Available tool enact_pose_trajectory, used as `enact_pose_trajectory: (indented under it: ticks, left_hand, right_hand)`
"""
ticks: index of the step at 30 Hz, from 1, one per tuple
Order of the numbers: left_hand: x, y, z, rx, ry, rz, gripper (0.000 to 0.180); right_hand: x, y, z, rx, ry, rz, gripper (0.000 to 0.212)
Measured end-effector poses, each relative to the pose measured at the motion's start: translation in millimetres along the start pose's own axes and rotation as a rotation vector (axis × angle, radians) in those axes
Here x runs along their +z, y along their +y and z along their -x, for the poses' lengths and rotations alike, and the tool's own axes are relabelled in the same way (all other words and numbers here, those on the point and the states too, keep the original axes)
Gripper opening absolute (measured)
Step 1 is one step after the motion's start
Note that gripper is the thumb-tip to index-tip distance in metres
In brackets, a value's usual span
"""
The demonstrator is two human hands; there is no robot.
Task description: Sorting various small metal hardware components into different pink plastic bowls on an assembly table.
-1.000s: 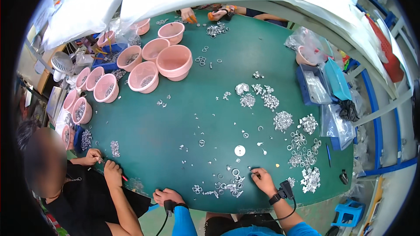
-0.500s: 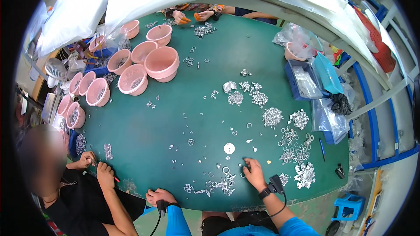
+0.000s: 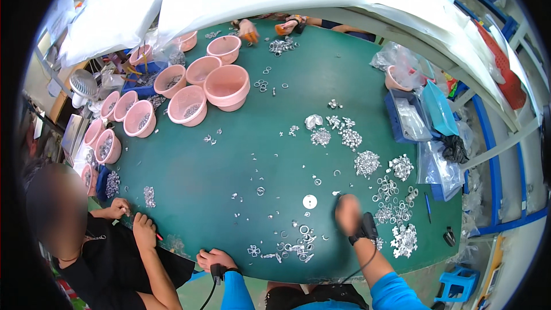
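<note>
Your left hand (image 3: 214, 259) rests loosely curled at the near edge of the worktop (image 3: 178, 172); whether it holds anything cannot be told. Your right hand (image 3: 348, 216) is blurred, its opening and grip unclear, its fingertips just beside a small silvery piece (image 3: 336, 193), toward the right edge from the middle. That piece looks light, stiff and slippery, so pinch it across opposite sides.

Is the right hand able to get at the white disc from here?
Likely yes: the white disc lies just left of the right hand, with nothing visible standing between them.
</note>
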State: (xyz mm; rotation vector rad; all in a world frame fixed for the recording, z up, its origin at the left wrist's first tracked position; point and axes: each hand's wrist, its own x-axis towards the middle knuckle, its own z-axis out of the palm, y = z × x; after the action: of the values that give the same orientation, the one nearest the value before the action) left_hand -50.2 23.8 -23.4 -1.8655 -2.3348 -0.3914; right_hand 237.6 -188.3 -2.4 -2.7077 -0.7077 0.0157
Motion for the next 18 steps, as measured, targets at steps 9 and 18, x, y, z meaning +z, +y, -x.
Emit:
enact_pose_trajectory:
  ticks: [9,18]
  left_hand:
    - [0,2,0,0.035,0.064,0.069,0.021]
    - [-1,-4,-2,-0.006,-0.009,0.030,0.024]
  right_hand:
    - [6,-77,46,-0.407,-0.415,-0.513,0.011]
    - [15,-60,-46,-0.129,0.031,-0.203,0.023]
